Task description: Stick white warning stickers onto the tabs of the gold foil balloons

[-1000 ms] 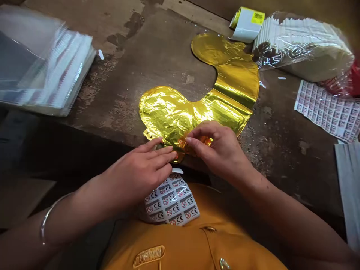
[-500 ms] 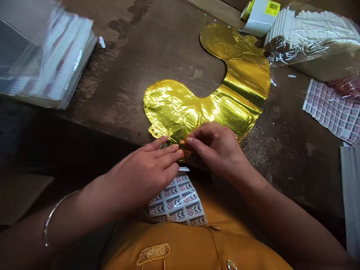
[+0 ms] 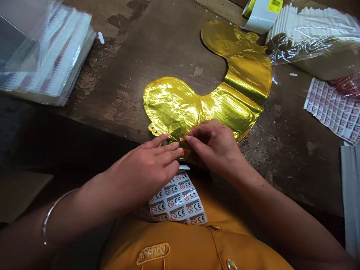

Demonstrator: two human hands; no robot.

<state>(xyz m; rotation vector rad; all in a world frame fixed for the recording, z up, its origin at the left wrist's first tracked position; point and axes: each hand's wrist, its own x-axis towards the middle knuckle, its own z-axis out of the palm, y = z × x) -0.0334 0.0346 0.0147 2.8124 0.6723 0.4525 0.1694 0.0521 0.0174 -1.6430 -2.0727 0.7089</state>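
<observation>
Gold balloon lay partly hidden by my flat left hand; my right hand pinched a sticker; plastic bags sat left.

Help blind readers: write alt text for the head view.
A person's left hand lies flat over the near edge of a gold foil shape while the right hand pinches at a small label. Below is a label sheet; clear packets are stacked at left.
</observation>
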